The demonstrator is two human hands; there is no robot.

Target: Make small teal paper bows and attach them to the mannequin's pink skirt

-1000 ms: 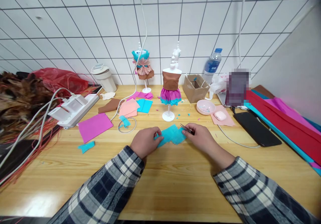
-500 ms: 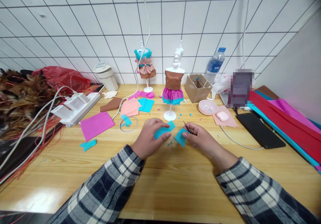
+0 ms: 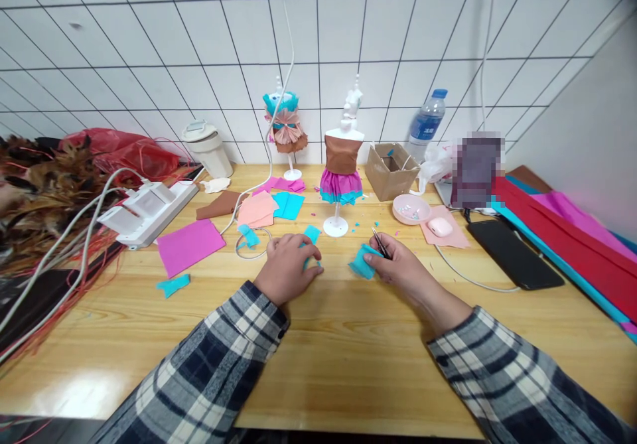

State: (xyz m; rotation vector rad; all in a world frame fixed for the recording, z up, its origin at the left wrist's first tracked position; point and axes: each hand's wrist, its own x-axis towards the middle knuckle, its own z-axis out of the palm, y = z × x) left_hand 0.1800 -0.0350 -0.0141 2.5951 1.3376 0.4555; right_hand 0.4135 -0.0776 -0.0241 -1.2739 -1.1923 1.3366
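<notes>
Hands well apart, the person in plaid sleeves (image 3: 199,377) worked low over the middle of a wooden table (image 3: 348,364); I took that spot as the centre of the dial, with the person at six. Toward three, the right hand (image 3: 399,265) was closed on a turquoise piece (image 3: 362,263), pinned by the thumb, with a slim dark tool (image 3: 379,240) lodged in the same grip, its points aimed toward eleven. Toward nine, the left hand (image 3: 286,268) had its fingers bent down over more turquoise; whether they gripped it or merely pressed on it, I could not tell. One turquoise scrap (image 3: 312,233) lay just beyond those fingertips, toward twelve.

To my eye the step in hand was the separating of small turquoise pieces. The next move seemed to call for a light touch, with the tool's points clear of the thin material.

At twelve a small dress form (image 3: 343,154) stood upright in a brown top and magenta skirt, with a second dressed form (image 3: 286,125) at eleven, nearer the wall. A cardboard box (image 3: 393,182) stood at one, a pink bowl (image 3: 412,221) at two, and a black phone (image 3: 516,253) lay at three, beside long red material (image 3: 557,231). A magenta sheet (image 3: 192,248) lay at nine; toward ten came a white power strip (image 3: 172,205) and heaped brown feathers (image 3: 54,178). White tiled wall (image 3: 199,32) rose behind.
</notes>
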